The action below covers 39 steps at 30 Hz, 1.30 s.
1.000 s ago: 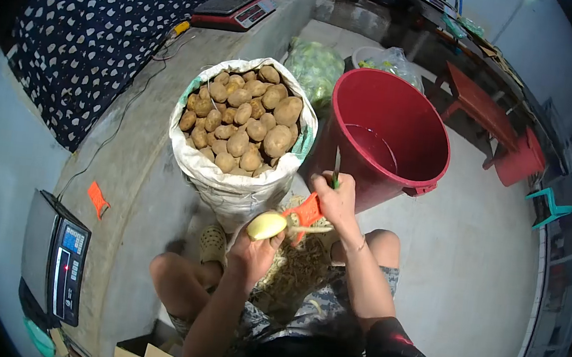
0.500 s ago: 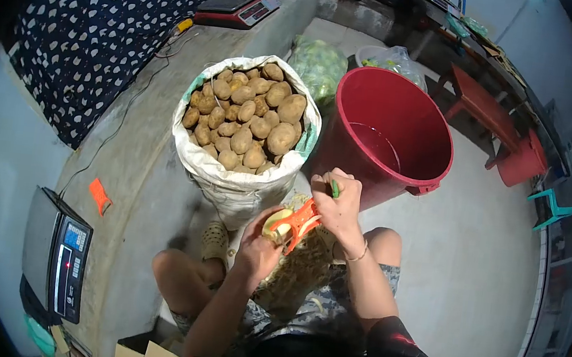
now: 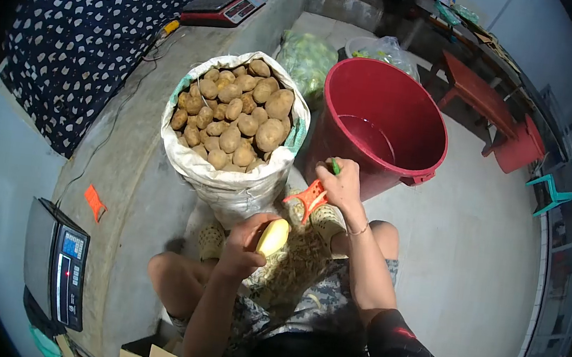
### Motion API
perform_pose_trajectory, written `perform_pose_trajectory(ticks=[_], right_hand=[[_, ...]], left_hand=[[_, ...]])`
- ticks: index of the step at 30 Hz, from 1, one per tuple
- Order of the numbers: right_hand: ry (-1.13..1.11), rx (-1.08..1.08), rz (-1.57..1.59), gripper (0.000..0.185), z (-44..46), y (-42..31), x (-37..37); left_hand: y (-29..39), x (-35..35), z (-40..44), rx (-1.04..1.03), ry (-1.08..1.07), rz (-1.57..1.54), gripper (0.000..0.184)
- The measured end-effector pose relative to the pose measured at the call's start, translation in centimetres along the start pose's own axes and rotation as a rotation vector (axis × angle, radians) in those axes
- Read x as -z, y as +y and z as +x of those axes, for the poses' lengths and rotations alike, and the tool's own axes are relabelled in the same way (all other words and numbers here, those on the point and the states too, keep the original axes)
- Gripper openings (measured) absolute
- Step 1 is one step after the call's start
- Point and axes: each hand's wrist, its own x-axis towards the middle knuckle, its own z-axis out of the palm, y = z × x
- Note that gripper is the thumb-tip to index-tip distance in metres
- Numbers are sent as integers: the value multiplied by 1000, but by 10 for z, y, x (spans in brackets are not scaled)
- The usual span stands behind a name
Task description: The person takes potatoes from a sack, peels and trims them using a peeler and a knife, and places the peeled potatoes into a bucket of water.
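Lit brightly across the middle, apparently from overhead, palest on the floor (image 3: 465, 232) at right and on the peeled potato (image 3: 273, 237) near centre. Sinks into shadow under the red bench (image 3: 477, 93), upper right. Glints thinly inside the red bucket (image 3: 386, 123). Bows straight lines outward at the sides — then fades to black at the corners. Looks crisp at centre, softer toward the rim.

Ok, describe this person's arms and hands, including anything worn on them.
The left hand and right hand are gloveless, the forearms uncovered. A thin band circles the right wrist; none shows on the left. The right sleeve is short and black with red patches and pale jagged lines.
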Motion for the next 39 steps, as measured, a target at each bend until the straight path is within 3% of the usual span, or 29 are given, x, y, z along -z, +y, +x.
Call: perform_pose_trajectory(ticks=[1,2,3,5,6,8,9,11,15,16,18,19,22,25,27,29,30,33,35,37,39], right_hand=[[-10,-231,72,25,3,3,-1],[-36,-205,73,25,-1,5,-3],[16,-28,88,24,-8,-19,-2],[9,380,-180,24,-14,-47,7],[7,374,-175,24,-13,-41,4],[106,167,-100,25,-2,-14,-2],[110,172,-103,25,-1,-2,-3],[34,-211,73,25,1,15,-6],[-48,178,-6,29,-13,-52,2],[-49,172,0,29,-15,-54,2],[-2,408,-158,30,-16,-54,7],[-1,406,-162,30,-13,-39,5],[47,-36,-51,30,2,2,-7],[4,-114,119,29,-5,-4,-8],[-31,-108,101,27,-12,-24,-5],[13,239,-43,27,-19,-46,-1],[-21,294,-151,27,-22,-61,7],[90,136,-72,26,-6,-26,-3],[67,48,-111,24,-1,-6,-5],[-51,-210,105,24,-6,-17,-5],[-57,73,91,29,-16,-39,-4]], left_hand=[[1,-1,1,-2,-5,4,80],[2,-4,2,-4,49,-47,82],[2,-9,2,-8,106,-104,85],[8,-22,1,12,147,-93,87],[11,-24,-1,39,184,-73,88],[4,-9,-4,-10,117,-87,86],[1,-4,-4,-64,44,-106,85],[3,-4,-2,-71,47,-134,83],[9,-15,-2,-12,99,-64,87],[11,-18,-4,24,123,-33,88],[18,-25,-6,127,177,-2,92],[15,-23,-6,130,173,-5,92],[3,-9,-5,34,91,-117,92],[0,-4,-1,-31,90,-222,87],[2,-11,0,-37,124,-227,83],[2,-17,2,-47,263,-62,84],[3,-15,0,-53,190,-77,86],[1,-8,0,-58,68,-94,88],[3,-11,-2,-87,48,-164,87],[4,-13,0,-67,72,-222,86],[1,-13,3,-89,95,-139,85]])
